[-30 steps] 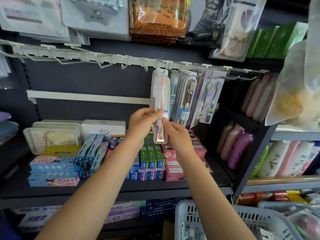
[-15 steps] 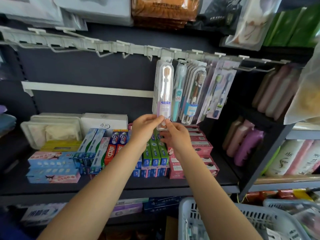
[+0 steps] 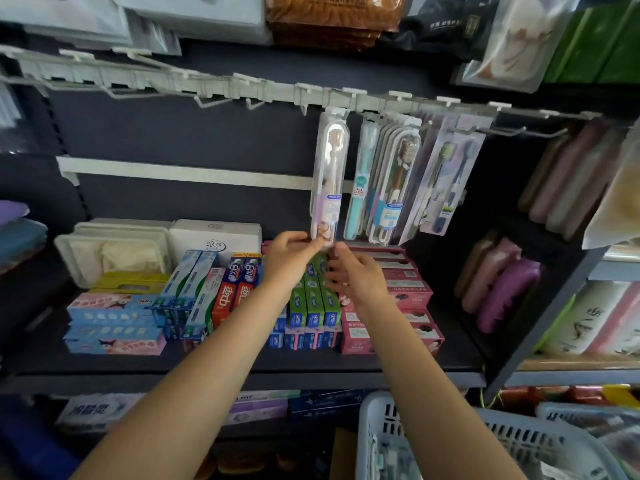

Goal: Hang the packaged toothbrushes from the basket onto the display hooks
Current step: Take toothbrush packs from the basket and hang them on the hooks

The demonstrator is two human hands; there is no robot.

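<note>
The packaged toothbrush (image 3: pixel 329 178) hangs upright from the hook rail (image 3: pixel 311 95), left of the other packs. My left hand (image 3: pixel 289 252) pinches its bottom edge to steady it; my right hand (image 3: pixel 353 271), fingers loosely apart just beside, guards against swinging, basket (image 3: pixel 398 431) below

The teal toothbrush pack (image 3: pixel 360 188) reads "CLEAN"; left below it, the red toothpaste boxes (image 3: pixel 232 299) read "中华".
</note>
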